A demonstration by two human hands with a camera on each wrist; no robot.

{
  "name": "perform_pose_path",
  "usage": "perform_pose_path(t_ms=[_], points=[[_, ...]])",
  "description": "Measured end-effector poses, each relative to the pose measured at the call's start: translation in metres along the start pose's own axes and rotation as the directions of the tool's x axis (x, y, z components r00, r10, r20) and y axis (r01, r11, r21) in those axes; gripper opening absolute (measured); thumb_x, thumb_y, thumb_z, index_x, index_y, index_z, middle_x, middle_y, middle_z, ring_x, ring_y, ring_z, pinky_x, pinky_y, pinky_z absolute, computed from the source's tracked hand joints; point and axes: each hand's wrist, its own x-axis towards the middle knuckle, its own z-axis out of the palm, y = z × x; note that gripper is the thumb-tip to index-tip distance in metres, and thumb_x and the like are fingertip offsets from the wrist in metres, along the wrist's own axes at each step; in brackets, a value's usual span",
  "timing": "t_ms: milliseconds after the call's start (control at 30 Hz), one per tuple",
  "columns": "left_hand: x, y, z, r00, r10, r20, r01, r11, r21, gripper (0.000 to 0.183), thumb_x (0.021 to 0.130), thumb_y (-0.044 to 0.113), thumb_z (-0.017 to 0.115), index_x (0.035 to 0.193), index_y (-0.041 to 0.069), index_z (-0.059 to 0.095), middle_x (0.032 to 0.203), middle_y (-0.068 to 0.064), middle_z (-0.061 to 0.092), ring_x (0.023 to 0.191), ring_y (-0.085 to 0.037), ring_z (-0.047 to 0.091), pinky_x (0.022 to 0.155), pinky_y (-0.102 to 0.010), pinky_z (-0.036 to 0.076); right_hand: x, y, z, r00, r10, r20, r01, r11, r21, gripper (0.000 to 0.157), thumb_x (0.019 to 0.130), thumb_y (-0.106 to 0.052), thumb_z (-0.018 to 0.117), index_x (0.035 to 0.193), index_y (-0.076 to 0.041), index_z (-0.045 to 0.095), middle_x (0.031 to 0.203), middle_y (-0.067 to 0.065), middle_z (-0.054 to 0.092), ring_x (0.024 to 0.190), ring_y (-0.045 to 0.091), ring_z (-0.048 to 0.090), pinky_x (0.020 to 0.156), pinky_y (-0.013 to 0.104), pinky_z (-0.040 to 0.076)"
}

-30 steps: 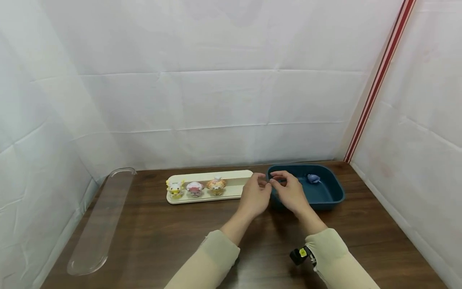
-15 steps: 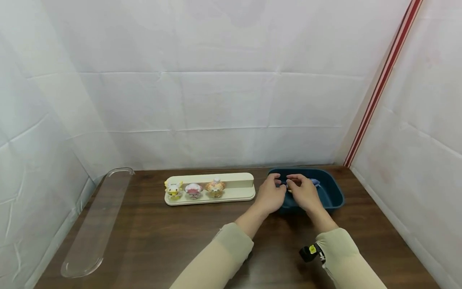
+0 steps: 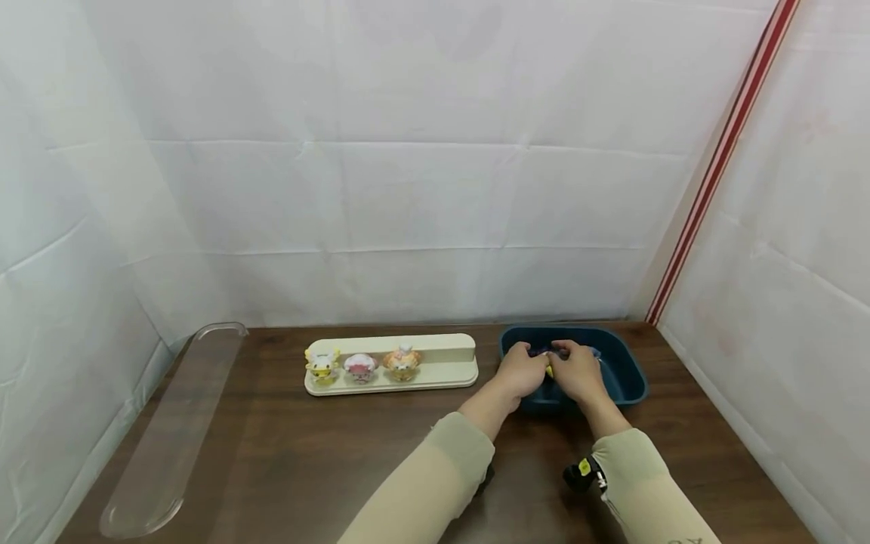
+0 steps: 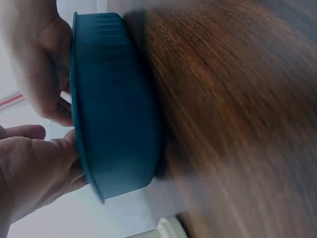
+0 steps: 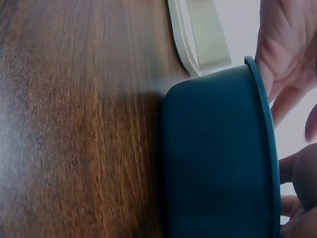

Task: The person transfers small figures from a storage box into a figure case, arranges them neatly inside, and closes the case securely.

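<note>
Both hands reach over the near rim of a dark teal bin (image 3: 621,378) at the right back of the table. Left hand (image 3: 519,374) and right hand (image 3: 576,372) meet fingertip to fingertip, curled about a small purple-and-yellow piece (image 3: 549,371), mostly covered by the fingers. A bit of a blue piece (image 3: 596,353) shows behind the right hand inside the bin. In the left wrist view the bin wall (image 4: 116,104) hides the left fingertips (image 4: 72,139); in the right wrist view the wall (image 5: 218,153) likewise hides what the fingers hold.
Left of the bin lies a cream display tray (image 3: 445,374) bearing three small figures: yellow-and-white (image 3: 322,366), pink-and-white (image 3: 360,368) and orange (image 3: 402,363). A long clear plastic cover (image 3: 173,438) lies at the table's left. White cloth (image 3: 408,189) hangs behind.
Both hands have moved right and down, from the bin's left rim into the bin. Their fingertips have closed together about the small piece. The three figures stay on the tray.
</note>
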Motion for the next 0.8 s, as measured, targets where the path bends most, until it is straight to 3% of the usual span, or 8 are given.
perform_pose_path(t_ms=[100, 133, 200, 367, 433, 600, 700, 800], points=[[0.004, -0.002, 0.001, 1.0, -0.024, 0.016, 0.024, 1.0, -0.018, 0.059, 0.097, 0.026, 0.05, 0.146, 0.002, 0.03, 0.151, -0.014, 0.031, 0.138, -0.032, 0.031, 0.108, -0.05, 0.032, 0.001, -0.002, 0.005, 1.0, -0.006, 0.005, 0.007, 0.997, -0.076, 0.046, 0.096, -0.026, 0.047, 0.136, -0.003, 0.05, 0.132, 0.024, 0.053, 0.131, 0.043, 0.038, 0.107, 0.057, 0.027], [0.005, -0.002, 0.001, 0.999, -0.03, 0.022, 0.031, 0.999, -0.018, 0.06, 0.097, 0.027, 0.05, 0.147, 0.002, 0.029, 0.152, -0.014, 0.03, 0.139, -0.032, 0.03, 0.109, -0.051, 0.032, 0.001, -0.003, 0.006, 1.0, -0.015, 0.012, 0.016, 0.995, -0.102, 0.047, 0.096, -0.026, 0.046, 0.136, -0.002, 0.05, 0.131, 0.024, 0.054, 0.13, 0.044, 0.038, 0.106, 0.058, 0.027], [0.008, -0.003, 0.002, 0.998, -0.042, 0.043, 0.043, 0.999, -0.031, 0.061, 0.096, 0.024, 0.049, 0.148, 0.001, 0.027, 0.145, -0.016, 0.039, 0.126, -0.031, 0.043, 0.103, -0.047, 0.037, 0.001, -0.004, 0.008, 0.999, -0.028, 0.026, 0.032, 0.989, -0.146, 0.047, 0.096, -0.026, 0.043, 0.136, -0.001, 0.05, 0.13, 0.023, 0.056, 0.128, 0.044, 0.041, 0.104, 0.057, 0.032], [0.014, -0.004, 0.008, 0.993, -0.072, 0.092, 0.081, 0.993, -0.09, 0.062, 0.093, 0.016, 0.047, 0.147, -0.003, 0.024, 0.141, -0.016, 0.04, 0.108, -0.025, 0.046, 0.095, -0.041, 0.04, 0.0, -0.004, 0.011, 0.998, -0.034, 0.057, 0.045, 0.979, -0.201, 0.045, 0.097, -0.022, 0.044, 0.137, -0.002, 0.047, 0.132, 0.02, 0.055, 0.116, 0.041, 0.053, 0.093, 0.053, 0.044], [0.015, -0.004, 0.01, 0.992, -0.082, 0.096, 0.091, 0.991, -0.101, 0.061, 0.093, 0.016, 0.047, 0.147, -0.003, 0.024, 0.149, -0.016, 0.032, 0.123, -0.025, 0.041, 0.103, -0.044, 0.038, 0.0, -0.004, 0.012, 0.998, -0.037, 0.051, 0.047, 0.977, -0.206, 0.045, 0.095, -0.02, 0.046, 0.137, -0.003, 0.047, 0.132, 0.021, 0.055, 0.113, 0.041, 0.055, 0.091, 0.052, 0.045], [0.017, -0.004, 0.015, 0.991, -0.105, 0.087, 0.113, 0.99, -0.083, 0.058, 0.096, 0.019, 0.044, 0.149, 0.002, 0.024, 0.151, -0.014, 0.029, 0.136, -0.032, 0.032, 0.108, -0.049, 0.032, 0.0, -0.003, 0.012, 0.999, -0.04, 0.02, 0.043, 0.981, -0.191, 0.043, 0.094, -0.022, 0.05, 0.134, -0.007, 0.05, 0.128, 0.021, 0.057, 0.101, 0.04, 0.059, 0.082, 0.05, 0.047], [0.018, -0.004, 0.017, 0.991, -0.105, 0.085, 0.113, 0.989, -0.091, 0.055, 0.097, 0.019, 0.042, 0.147, 0.001, 0.028, 0.15, -0.013, 0.031, 0.135, -0.031, 0.032, 0.108, -0.048, 0.031, 0.0, -0.002, 0.011, 1.0, -0.027, 0.011, 0.029, 0.981, -0.192, 0.041, 0.095, -0.024, 0.049, 0.132, -0.007, 0.051, 0.126, 0.02, 0.059, 0.098, 0.039, 0.059, 0.08, 0.05, 0.047], [0.02, -0.004, 0.018, 0.992, -0.097, 0.081, 0.107, 0.986, -0.127, 0.052, 0.094, 0.015, 0.043, 0.142, -0.001, 0.034, 0.142, -0.011, 0.037, 0.121, -0.029, 0.041, 0.099, -0.042, 0.036, 0.001, -0.001, 0.01, 1.0, -0.017, -0.004, 0.016, 0.981, -0.195, 0.039, 0.094, -0.023, 0.05, 0.129, -0.008, 0.052, 0.124, 0.019, 0.06, 0.099, 0.039, 0.059, 0.081, 0.05, 0.046]])
